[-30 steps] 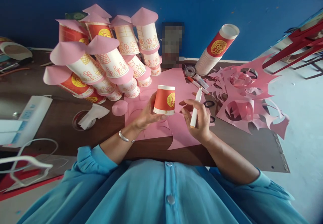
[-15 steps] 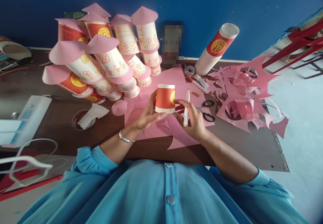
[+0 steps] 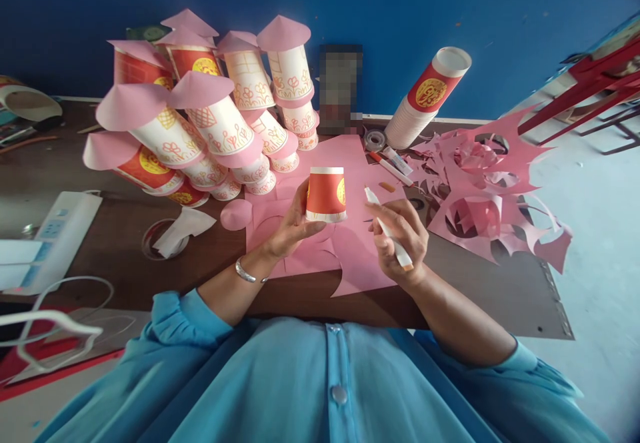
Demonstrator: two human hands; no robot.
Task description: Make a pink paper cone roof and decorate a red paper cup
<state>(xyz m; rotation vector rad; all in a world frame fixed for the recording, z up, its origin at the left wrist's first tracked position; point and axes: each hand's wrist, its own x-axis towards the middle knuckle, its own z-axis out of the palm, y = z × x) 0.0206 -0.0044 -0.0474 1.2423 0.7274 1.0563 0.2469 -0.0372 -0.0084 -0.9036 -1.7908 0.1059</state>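
Note:
My left hand is closed round the left side of a red paper cup, held upside down, with a yellow emblem on its right and faint drawn marks on the white band at the bottom. To the right, apart from the cup, my right hand grips a white marker between its fingers. The marker slants, its tip end pointing up and left. Beneath both hands lie sheets of pink paper. Partly hidden behind my right hand is a pair of scissors.
Paper-cup towers with pink cone roofs crowd the back left. A stack of cups leans at the back right, near a tape roll and an orange-capped marker. Pink scraps spread right; a power strip lies left.
My right hand has moved off the cup to the right, and the marker in it has turned from nearly upright to slanting. The left hand keeps the cup in almost the same place.

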